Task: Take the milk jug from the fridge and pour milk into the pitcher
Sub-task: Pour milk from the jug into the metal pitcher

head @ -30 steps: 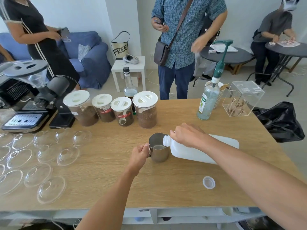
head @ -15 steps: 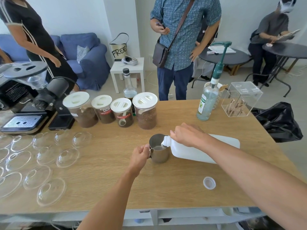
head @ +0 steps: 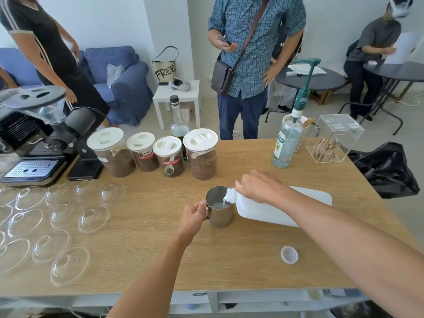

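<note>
While my right hand (head: pixel 258 187) tips the milk jug (head: pixel 275 208), milk falls.
My left hand (head: pixel 193 214) fingers grip the steel pitcher (head: pixel 220 211) handle; the jug is white plastic.

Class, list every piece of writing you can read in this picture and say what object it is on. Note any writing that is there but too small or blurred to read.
"FREE": on the tote bag standing on the white side table.
"SMART & EASY": red label on the third jar.
"SMART" and partly hidden letters: red label on the second jar.
Small white tag near the second jar's lid: unreadable.
Pump bottle label and green collar text: too blurred.
Clear acrylic box stickers: too small.
</note>
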`<action>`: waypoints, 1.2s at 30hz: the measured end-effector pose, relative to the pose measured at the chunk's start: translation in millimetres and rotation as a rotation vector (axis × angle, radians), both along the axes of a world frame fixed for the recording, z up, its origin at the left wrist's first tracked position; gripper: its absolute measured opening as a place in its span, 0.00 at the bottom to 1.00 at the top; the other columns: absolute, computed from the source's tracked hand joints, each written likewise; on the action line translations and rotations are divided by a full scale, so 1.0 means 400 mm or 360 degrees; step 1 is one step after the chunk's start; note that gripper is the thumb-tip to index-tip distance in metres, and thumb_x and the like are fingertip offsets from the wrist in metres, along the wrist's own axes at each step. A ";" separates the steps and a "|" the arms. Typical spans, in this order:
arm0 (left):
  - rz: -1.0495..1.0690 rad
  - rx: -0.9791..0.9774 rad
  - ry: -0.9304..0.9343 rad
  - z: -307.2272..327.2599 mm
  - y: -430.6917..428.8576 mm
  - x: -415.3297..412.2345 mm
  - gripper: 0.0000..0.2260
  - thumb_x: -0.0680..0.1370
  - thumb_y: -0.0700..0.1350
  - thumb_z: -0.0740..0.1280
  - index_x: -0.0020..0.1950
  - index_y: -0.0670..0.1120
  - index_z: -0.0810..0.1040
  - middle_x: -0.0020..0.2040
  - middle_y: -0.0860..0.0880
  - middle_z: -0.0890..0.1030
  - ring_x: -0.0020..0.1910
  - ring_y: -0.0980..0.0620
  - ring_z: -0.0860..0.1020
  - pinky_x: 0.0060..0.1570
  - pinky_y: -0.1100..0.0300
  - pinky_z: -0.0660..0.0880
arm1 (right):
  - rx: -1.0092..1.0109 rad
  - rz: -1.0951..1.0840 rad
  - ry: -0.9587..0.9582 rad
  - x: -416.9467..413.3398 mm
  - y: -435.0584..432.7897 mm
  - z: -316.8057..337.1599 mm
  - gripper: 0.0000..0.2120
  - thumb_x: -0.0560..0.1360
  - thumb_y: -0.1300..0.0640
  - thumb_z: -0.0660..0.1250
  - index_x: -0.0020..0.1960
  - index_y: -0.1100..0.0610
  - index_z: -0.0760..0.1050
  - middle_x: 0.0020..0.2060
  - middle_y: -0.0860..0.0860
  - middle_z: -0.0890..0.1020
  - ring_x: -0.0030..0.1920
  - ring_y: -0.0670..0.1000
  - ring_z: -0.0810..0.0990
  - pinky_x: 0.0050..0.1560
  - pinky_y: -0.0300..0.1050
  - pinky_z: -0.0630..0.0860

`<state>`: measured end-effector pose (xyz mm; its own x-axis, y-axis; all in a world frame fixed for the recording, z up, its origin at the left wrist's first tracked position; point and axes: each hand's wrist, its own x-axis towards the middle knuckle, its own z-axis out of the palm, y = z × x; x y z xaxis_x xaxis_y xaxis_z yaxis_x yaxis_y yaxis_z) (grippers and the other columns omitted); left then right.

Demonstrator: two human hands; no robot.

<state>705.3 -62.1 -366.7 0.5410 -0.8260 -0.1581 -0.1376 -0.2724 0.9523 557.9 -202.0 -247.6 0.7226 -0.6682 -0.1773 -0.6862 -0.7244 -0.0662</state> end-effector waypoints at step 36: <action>-0.0008 -0.0012 -0.0040 0.009 0.001 -0.002 0.18 0.83 0.41 0.57 0.33 0.45 0.62 0.30 0.47 0.62 0.30 0.53 0.60 0.29 0.66 0.62 | 0.0002 0.0004 0.0015 0.008 0.000 0.007 0.25 0.82 0.50 0.49 0.29 0.58 0.63 0.30 0.52 0.69 0.28 0.52 0.67 0.31 0.45 0.63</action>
